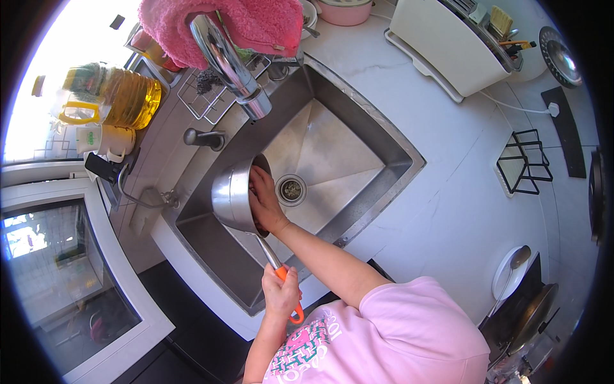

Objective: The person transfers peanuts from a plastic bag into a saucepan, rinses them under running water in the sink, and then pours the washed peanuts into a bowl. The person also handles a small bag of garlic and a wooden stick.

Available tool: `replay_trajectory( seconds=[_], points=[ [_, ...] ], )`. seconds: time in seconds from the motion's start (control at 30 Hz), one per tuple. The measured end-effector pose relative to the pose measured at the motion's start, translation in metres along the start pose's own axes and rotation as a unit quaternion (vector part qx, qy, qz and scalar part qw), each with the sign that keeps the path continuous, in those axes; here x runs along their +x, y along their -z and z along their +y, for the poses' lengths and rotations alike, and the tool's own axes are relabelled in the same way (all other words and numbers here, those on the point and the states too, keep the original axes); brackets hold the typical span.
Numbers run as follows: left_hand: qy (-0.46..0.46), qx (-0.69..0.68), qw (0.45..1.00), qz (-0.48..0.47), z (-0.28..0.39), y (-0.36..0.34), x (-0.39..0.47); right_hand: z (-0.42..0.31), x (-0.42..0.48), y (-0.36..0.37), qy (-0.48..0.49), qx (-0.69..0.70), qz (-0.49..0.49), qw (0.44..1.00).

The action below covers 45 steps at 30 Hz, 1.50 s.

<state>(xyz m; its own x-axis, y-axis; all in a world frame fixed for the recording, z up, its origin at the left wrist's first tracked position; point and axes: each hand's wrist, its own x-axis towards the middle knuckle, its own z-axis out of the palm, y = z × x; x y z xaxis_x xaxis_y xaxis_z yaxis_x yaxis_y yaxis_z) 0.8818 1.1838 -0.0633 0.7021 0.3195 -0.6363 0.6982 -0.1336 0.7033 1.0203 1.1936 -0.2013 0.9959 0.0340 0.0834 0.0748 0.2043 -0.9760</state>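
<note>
A stainless steel saucepan (233,196) is tilted on its side over the left part of a steel sink (336,144). My left hand (281,293) is closed around its metal and orange handle (297,311). My right hand (268,204) reaches into the pan's mouth; the fingertips are partly hidden inside, and whether they hold anything cannot be seen. Just right of the pan lies the drain strainer (291,190), with small bits in it. Above the sink a chrome faucet (256,103) points down, with a pink towel (268,24) draped over it.
A wire rack (211,108) and a dark tap lever (204,138) stand behind the sink. An oil jug (129,98) and mugs (115,141) are at the left, above an open window (110,240). A white knife-and-utensil holder (446,48), black rack (523,163) and plate with ladle (509,273) are at the right.
</note>
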Motion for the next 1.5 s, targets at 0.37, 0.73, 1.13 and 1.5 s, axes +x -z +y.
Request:
replay_trajectory(
  seconds=[0.37,0.73,1.13,1.5],
  points=[
    [0.006,-0.001,1.000,-0.004,0.001,0.000,0.001,0.003,-0.001,0.000,-0.003,-0.006,0.003,1.000],
    [0.010,-0.001,1.000,-0.004,-0.001,-0.001,0.002,0.004,-0.002,0.000,-0.007,-0.018,0.006,1.000],
    [0.014,-0.001,1.000,-0.002,-0.001,-0.001,0.003,0.005,-0.001,0.001,-0.019,-0.006,0.001,1.000],
    [0.015,-0.012,1.000,0.001,-0.001,-0.001,0.003,0.010,-0.002,-0.001,-0.030,-0.001,-0.004,1.000]
  ],
)
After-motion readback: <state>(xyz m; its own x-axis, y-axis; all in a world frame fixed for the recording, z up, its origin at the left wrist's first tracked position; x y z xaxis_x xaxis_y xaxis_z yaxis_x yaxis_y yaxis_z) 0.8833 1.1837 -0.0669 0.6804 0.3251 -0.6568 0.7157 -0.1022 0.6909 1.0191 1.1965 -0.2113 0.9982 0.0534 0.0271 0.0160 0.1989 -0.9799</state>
